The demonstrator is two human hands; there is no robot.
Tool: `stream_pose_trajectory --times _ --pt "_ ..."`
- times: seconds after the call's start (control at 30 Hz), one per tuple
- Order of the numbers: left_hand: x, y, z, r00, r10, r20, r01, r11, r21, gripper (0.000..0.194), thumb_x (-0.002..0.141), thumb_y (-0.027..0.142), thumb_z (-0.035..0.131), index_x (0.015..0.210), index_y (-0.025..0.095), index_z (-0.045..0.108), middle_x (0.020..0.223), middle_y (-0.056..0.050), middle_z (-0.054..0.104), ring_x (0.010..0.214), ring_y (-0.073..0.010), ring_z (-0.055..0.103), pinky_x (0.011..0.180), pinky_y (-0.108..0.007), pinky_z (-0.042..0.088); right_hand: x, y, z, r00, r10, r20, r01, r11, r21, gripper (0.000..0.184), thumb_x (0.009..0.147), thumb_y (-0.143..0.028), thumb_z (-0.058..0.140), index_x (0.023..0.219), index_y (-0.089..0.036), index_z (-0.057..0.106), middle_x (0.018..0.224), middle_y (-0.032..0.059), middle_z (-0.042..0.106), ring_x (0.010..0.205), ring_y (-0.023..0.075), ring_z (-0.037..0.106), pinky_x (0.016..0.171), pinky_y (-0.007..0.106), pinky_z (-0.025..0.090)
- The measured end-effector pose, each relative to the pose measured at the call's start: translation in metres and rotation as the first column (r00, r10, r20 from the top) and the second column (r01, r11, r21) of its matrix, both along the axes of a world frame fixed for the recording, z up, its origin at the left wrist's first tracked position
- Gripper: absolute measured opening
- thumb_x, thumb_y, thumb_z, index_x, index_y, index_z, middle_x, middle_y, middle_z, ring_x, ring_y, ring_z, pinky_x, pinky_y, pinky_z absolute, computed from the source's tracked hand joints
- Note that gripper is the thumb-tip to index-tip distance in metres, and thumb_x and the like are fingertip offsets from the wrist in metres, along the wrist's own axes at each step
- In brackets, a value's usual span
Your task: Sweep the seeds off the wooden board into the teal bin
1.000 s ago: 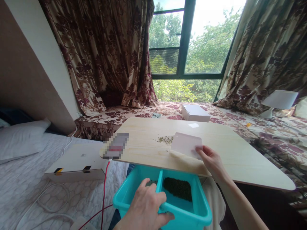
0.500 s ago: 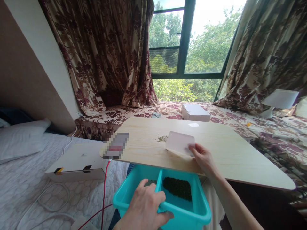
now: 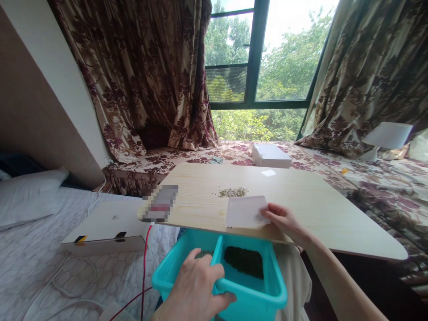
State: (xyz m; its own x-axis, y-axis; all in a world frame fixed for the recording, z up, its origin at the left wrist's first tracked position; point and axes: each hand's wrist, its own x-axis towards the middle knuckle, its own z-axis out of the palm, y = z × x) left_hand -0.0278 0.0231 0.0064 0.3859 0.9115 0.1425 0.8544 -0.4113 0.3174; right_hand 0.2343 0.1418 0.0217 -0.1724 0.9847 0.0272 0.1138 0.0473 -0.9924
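Progress, in the bin: a dark mass of grains (image 3: 244, 262) lies in the right compartment of the turquoise bin (image 3: 281, 298); the left compartment holds some grains, partly hidden by the left hand (image 3: 200, 281), amount unclear.
Progress, on the desk: a loose greenish patch of grains (image 3: 233, 192) lies on the desk (image 3: 334, 214), between the far and near edges, with strays off its left side. By judgement, part of the material is in the bin and this patch remains outside it.
Card: white, near the desk's near edge, just nearer than the patch; a few dark specks show at its near-left corner.
Right hand: thumb and fingers pinch the right side of the white card (image 3: 246, 211); the patch lies beyond and to the left of this hand.
Left hand: curled over the divider and near rim of the bin, thumb and fingers closed on it, one finger extended over the left compartment; the patch is well apart from it.
Bin position: below the desk's near edge.
Phone: blurred, at the desk's near-left corner (image 3: 160, 203).
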Motion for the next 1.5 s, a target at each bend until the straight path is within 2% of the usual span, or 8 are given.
stream_pose_trajectory --times 0.1,0.2,0.3,0.43,0.6,0.93,1.17,1.5 --pt "0.000 0.000 0.000 1.000 -0.003 0.002 0.003 1.000 0.007 0.031 0.068 0.051 0.073 0.067 0.022 0.061 0.067 0.003 0.052 0.073 -0.0177 0.054 0.095 -0.044 0.038 0.009 -0.010 0.011 0.996 0.085 0.026 -0.083 0.995 -0.051 0.030 0.066 -0.044 0.072 0.079 -0.017 0.073 0.077 0.0032 0.073 0.068 0.0164 0.063 0.062 0.025 0.048" --pt "0.000 0.000 0.000 1.000 -0.006 0.004 0.006 1.000 0.014 0.031 0.068 0.051 0.073 0.068 0.022 0.062 0.069 0.002 0.053 0.077 -0.0188 0.055 0.095 -0.044 0.038 0.016 -0.010 0.010 0.995 -0.102 -0.019 0.102 0.995 -0.004 0.033 0.064 -0.045 0.073 0.082 -0.018 0.073 0.079 0.0046 0.074 0.072 0.0186 0.065 0.065 0.026 0.049" --pt "0.000 -0.001 -0.002 1.000 -0.006 0.010 0.006 1.000 0.019 0.032 0.066 0.051 0.074 0.068 0.022 0.062 0.070 0.001 0.055 0.079 -0.0199 0.056 0.096 -0.045 0.038 0.022 0.000 -0.001 0.927 -0.368 -0.074 0.372 0.927 0.046 0.038 0.061 -0.048 0.074 0.085 -0.018 0.072 0.082 0.0067 0.075 0.071 0.0213 0.067 0.063 0.029 0.051" --pt "0.001 -0.002 -0.006 1.000 -0.009 0.023 0.008 1.000 0.010 0.032 0.066 0.051 0.075 0.071 0.022 0.062 0.073 0.001 0.056 0.082 -0.0204 0.057 0.099 -0.046 0.037 0.022 0.008 -0.012 0.899 -0.435 -0.053 0.438 0.894 0.091 0.036 0.061 -0.047 0.073 0.084 -0.019 0.073 0.083 0.0069 0.075 0.074 0.0232 0.068 0.064 0.031 0.052" --pt "0.002 0.000 -0.004 0.999 -0.033 -0.008 0.033 0.999 0.011 0.031 0.068 0.050 0.072 0.069 0.022 0.061 0.071 0.002 0.054 0.081 -0.0194 0.057 0.099 -0.046 0.037 0.014 0.004 -0.012 0.868 -0.494 0.043 0.477 0.856 0.199 0.033 0.066 -0.046 0.066 0.084 -0.019 0.073 0.085 0.0064 0.075 0.077 0.0237 0.068 0.064 0.030 0.051" --pt "0.005 -0.001 0.005 0.999 -0.016 -0.043 0.015 1.000 -0.022 0.027 0.065 0.044 0.076 0.070 0.022 0.061 0.074 0.002 0.057 0.083 -0.0198 0.057 0.099 -0.045 0.037 -0.003 0.007 -0.020 0.920 -0.383 0.079 0.363 0.912 0.189 0.034 0.067 -0.045 0.065 0.085 -0.017 0.073 0.076 0.0052 0.074 0.068 0.0210 0.065 0.061 0.029 0.049" --pt "0.004 -0.001 0.003 0.999 -0.017 -0.031 0.016 1.000 -0.018 0.028 0.064 0.043 0.077 0.067 0.022 0.059 0.070 0.003 0.055 0.080 -0.0181 0.056 0.101 -0.042 0.036 -0.008 0.001 -0.019 0.905 -0.418 0.084 0.394 0.895 0.209 0.033 0.066 -0.045 0.064 0.082 -0.017 0.073 0.075 0.0052 0.074 0.067 0.0209 0.064 0.059 0.029 0.049" --pt "0.006 0.000 0.000 0.999 -0.013 -0.033 0.013 1.000 -0.001 0.034 0.063 0.053 0.076 0.070 0.023 0.063 0.072 0.001 0.057 0.082 -0.0194 0.057 0.096 -0.038 0.039 -0.049 -0.015 -0.018 0.979 -0.192 0.066 0.183 0.974 0.131 0.032 0.066 -0.049 0.065 0.074 -0.018 0.071 0.070 0.0043 0.072 0.061 0.0191 0.062 0.052 0.027 0.047"
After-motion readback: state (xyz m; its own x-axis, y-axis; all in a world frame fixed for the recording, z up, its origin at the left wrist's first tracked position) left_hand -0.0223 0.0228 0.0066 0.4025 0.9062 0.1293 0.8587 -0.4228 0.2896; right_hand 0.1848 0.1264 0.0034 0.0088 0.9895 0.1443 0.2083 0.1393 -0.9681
